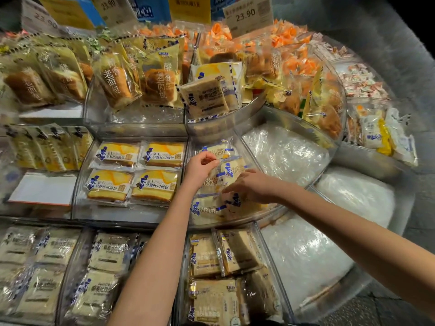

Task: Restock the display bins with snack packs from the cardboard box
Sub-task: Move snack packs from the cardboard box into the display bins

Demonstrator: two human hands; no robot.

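Both my hands reach into a clear plastic display bin (266,211) in the middle tier. It holds several pale yellow bread packs with blue lettering. My left hand (200,168) has its fingers curled and pinches the edge of one pack (211,182). My right hand (249,184) lies over another pack (231,171) with its fingers stretched out along it. A further pack (202,209) lies at the bin's front. The cardboard box is not in view.
Left of that bin, a bin (77,208) holds neat yellow toast packs (131,170). Lower bins hold brown toast packs (219,262). Upper bins carry bread loaves (131,78) and orange snacks (289,36). Crumpled clear plastic (284,151) fills the bins on the right. Price signs (247,15) stand behind.
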